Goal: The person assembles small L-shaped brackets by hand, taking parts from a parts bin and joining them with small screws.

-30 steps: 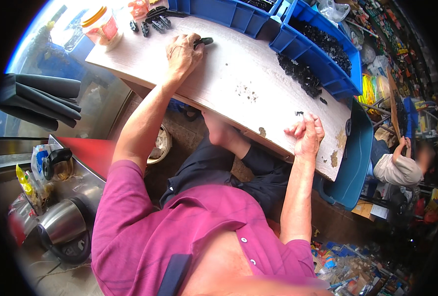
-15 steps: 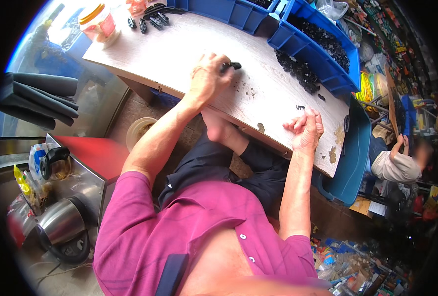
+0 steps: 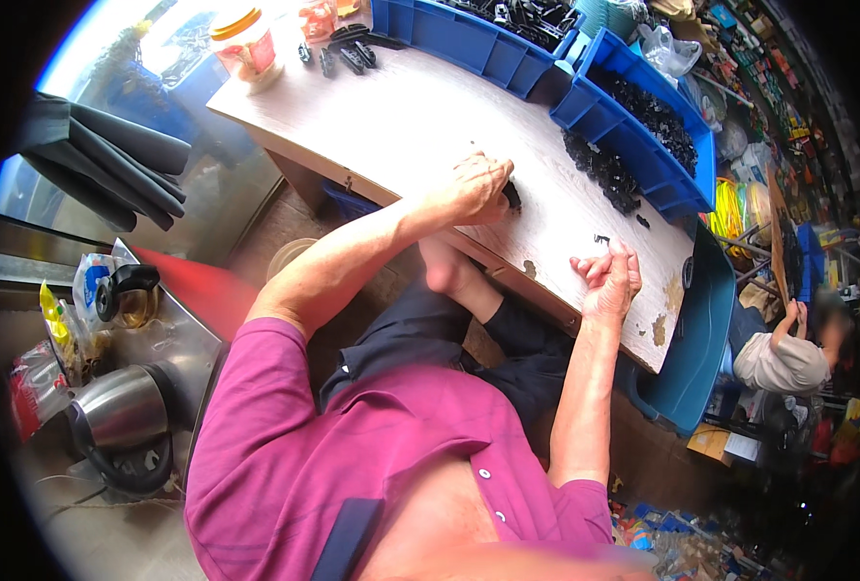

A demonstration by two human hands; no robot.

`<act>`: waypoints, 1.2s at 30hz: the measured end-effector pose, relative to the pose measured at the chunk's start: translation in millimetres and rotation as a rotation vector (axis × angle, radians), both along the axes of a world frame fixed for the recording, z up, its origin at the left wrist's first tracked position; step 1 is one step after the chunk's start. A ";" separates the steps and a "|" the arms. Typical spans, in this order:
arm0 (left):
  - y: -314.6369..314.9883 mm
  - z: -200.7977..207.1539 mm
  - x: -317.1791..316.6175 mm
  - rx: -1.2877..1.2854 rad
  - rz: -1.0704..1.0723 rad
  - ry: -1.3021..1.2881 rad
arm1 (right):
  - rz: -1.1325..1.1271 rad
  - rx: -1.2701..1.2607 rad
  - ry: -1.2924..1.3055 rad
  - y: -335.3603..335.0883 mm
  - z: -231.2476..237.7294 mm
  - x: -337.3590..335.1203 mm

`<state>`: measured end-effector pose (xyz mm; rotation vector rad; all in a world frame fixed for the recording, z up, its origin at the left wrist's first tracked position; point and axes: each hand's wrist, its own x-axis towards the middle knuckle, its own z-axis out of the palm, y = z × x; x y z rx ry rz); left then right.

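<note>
"Left hand (image 3: 481, 187) has moved rightward over the pale, wood-grained worktop (image 3: 382, 126), nearer the right hand (image 3: 608, 281). Holding anything?"

"Its fingers curl round a dark, plastic-looking piece (image 3: 512, 196), mostly hidden. Right fingertips bunch beside a tiny, angular black part (image 3: 601, 238) over the worktop; whether they pinch it, I can't tell."

"Any advice?"

"Light, steady grip, I'd judge. Smooth plastic may slip, and the rough, chipped brown patches (image 3: 659, 327) could snag small parts."
</note>
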<state>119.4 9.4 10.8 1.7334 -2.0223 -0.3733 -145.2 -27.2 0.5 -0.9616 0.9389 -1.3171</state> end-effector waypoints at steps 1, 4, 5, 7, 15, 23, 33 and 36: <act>-1.7 -20.8 6.5 -0.177 -0.003 0.038 | 0.014 -0.007 -0.017 0.5 0.5 3.9; 7.6 -19.2 -0.7 -0.367 0.021 0.066 | -0.004 0.008 -0.042 3.8 -0.6 5.7; 13.0 -14.4 -7.8 -0.380 0.066 0.057 | -0.018 0.009 -0.042 5.9 -0.3 6.3; 19.3 -21.5 -17.4 -0.381 0.143 0.210 | 0.023 0.062 -0.119 11.5 5.3 17.4; 33.1 -3.8 -71.1 0.066 0.087 1.347 | 0.117 0.013 -0.197 23.5 12.3 35.8; 30.2 -3.8 -91.2 0.206 -0.023 1.562 | 0.131 0.011 -0.188 25.6 4.4 28.4; 25.7 -4.0 -87.0 0.249 -0.021 1.477 | 0.141 0.007 -0.125 22.9 -4.3 28.5; 24.9 0.9 -90.2 0.253 0.019 1.533 | 0.149 0.025 -0.125 19.6 -7.4 26.1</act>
